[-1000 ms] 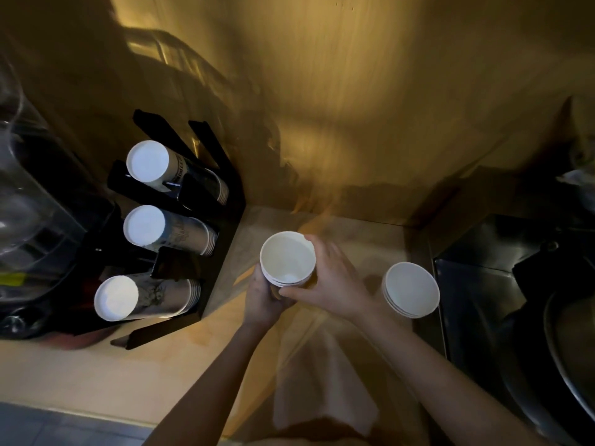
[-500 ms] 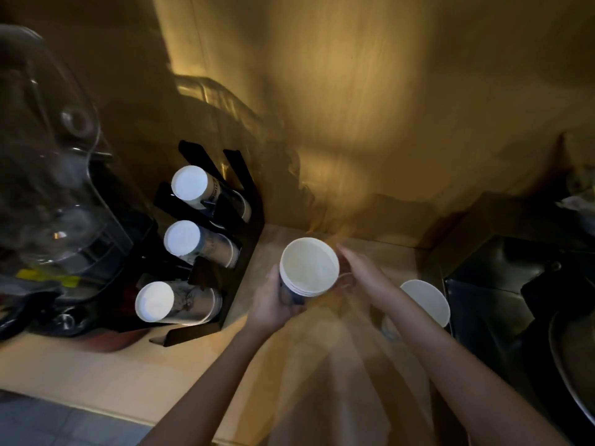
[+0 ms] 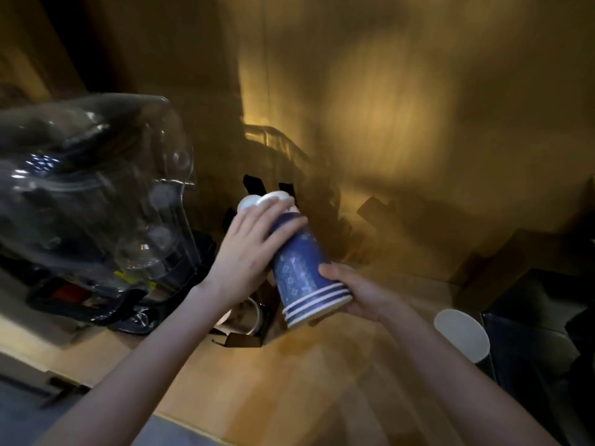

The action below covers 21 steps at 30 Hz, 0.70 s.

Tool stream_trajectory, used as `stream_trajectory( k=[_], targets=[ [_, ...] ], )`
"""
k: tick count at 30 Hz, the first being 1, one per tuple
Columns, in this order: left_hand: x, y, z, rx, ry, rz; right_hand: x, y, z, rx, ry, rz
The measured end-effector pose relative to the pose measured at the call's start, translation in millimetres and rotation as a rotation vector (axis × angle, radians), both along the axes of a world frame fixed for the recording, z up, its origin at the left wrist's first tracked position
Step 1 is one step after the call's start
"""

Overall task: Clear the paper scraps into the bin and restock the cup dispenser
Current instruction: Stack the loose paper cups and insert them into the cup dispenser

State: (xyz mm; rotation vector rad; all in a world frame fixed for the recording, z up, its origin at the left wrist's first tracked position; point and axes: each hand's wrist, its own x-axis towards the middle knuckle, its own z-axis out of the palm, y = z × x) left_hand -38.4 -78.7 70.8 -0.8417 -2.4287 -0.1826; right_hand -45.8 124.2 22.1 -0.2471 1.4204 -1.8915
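A stack of blue patterned paper cups (image 3: pixel 301 265) with white rims is tilted, bases pointing up and left toward the top slot of the black cup dispenser (image 3: pixel 254 188). My left hand (image 3: pixel 249 249) wraps the upper part of the stack near its base end. My right hand (image 3: pixel 354 292) grips the rim end at the lower right. White cup bottoms (image 3: pixel 254 201) show in the dispenser's top slot just beyond the stack. A lower slot's cup (image 3: pixel 244 315) peeks out beneath my left wrist. The picture is motion-blurred.
A second stack of cups (image 3: pixel 462 338) stands on the wooden counter (image 3: pixel 289 381) to the right. A clear plastic appliance (image 3: pixel 96 194) on a dark base fills the left. A dark metal unit (image 3: pixel 541 317) sits at the right edge. A wall rises behind.
The cup stack has been lifted from upright over the counter and tipped sideways toward the dispenser's top slot. My right hand has taken hold of its rim end. The view swung left and up.
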Motion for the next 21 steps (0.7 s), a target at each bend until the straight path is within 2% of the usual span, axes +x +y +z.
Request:
stream_trajectory(
  k=[3,6,10,13,16,18,21],
  targets=[
    [5.0,-11.4,29.4,0.291,-0.041,0.074,-1.3,-22.2,15.7,0.042,0.211,-0.118],
    [9.4,-19.0,55.4,0.639,-0.205,0.047,-7.7,-43.1,32.3,0.128,0.453,-0.244],
    [12.1,-28.4,87.4,0.902,-0.364,0.016,-19.6,-64.9,48.3,0.276,0.696,-0.329],
    [11.7,-32.9,103.3,0.920,-0.306,0.069,-34.4,-76.7,57.2,0.324,0.811,-0.394],
    [7.7,-35.9,110.5,0.808,-0.192,0.133,-49.9,-89.5,60.0,0.279,0.892,-0.425],
    [2.2,-39.4,109.1,0.735,-0.118,0.181,-59.2,-99.6,58.7,0.257,0.908,-0.416],
    [-8.7,-46.7,102.8,0.726,-0.096,0.226,-73.5,-112.9,52.9,0.272,0.903,-0.425]
  ],
)
